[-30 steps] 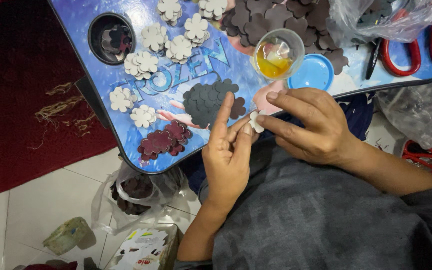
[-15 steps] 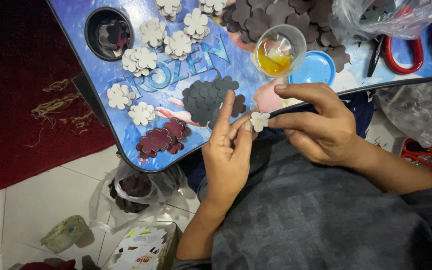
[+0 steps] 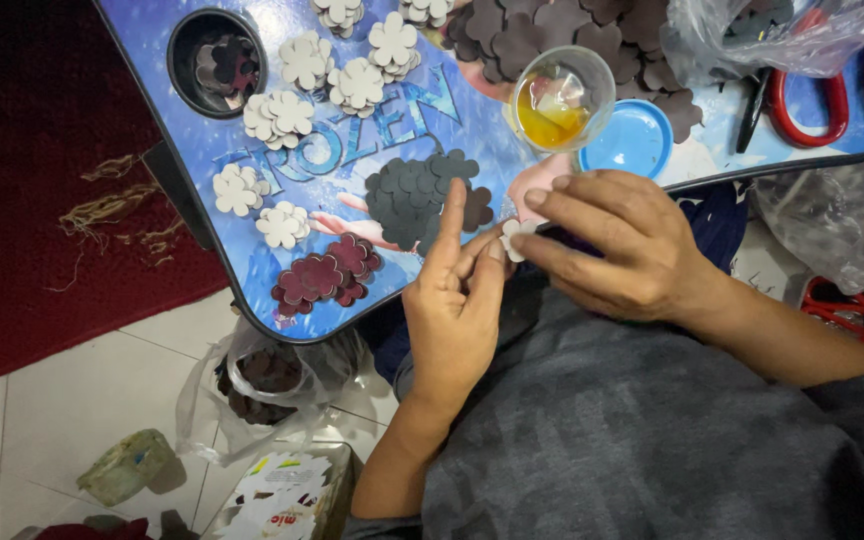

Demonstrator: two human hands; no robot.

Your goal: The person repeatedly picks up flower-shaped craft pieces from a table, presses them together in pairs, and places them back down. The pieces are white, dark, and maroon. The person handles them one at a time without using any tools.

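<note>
Right now, piece in hand: a small white flower cutout (image 3: pixel 514 236) sits pinched between both my hands, just off the near edge of the bench (image 3: pixel 202 60), above my grey-clad lap.
Left hand (image 3: pixel 455 300): grip narrow, thumb and middle fingertips closed on the cutout's left side, index finger pointing straight up past the bench edge.
Right hand (image 3: pixel 622 245): grip also tight on the same cutout, fingertips curled in from the right, knuckles toward the camera.
Bench surface: blue and printed, tilted across the top of the view.
White stacks (image 3: pixel 280 116): several little piles of white flower shapes spread over the left half of the bench.
Dark grey pile (image 3: pixel 407 195): overlapping grey flower cutouts, just beyond my left index fingertip.
Maroon pile (image 3: pixel 324 275): dark red flower shapes near the bench's front edge, left of my hands.
Brown heap (image 3: pixel 552 30): a big spread of brown cutouts at the far side.
Cup (image 3: pixel 560 98): clear plastic, yellow liquid inside, just beyond my right hand.
Blue lid (image 3: pixel 634 140): round, lying flat, touching the cup's right side.
Red scissors (image 3: pixel 812 95): at the far right, partly under a clear plastic bag (image 3: pixel 782 30).
Recessed holder (image 3: pixel 217 62): dark round well at the bench's left corner, a few cutouts inside.
Floor: white tile, a red rug (image 3: pixel 22 200) on the left, another plastic bag of brown pieces (image 3: pixel 257 385) below the bench.
</note>
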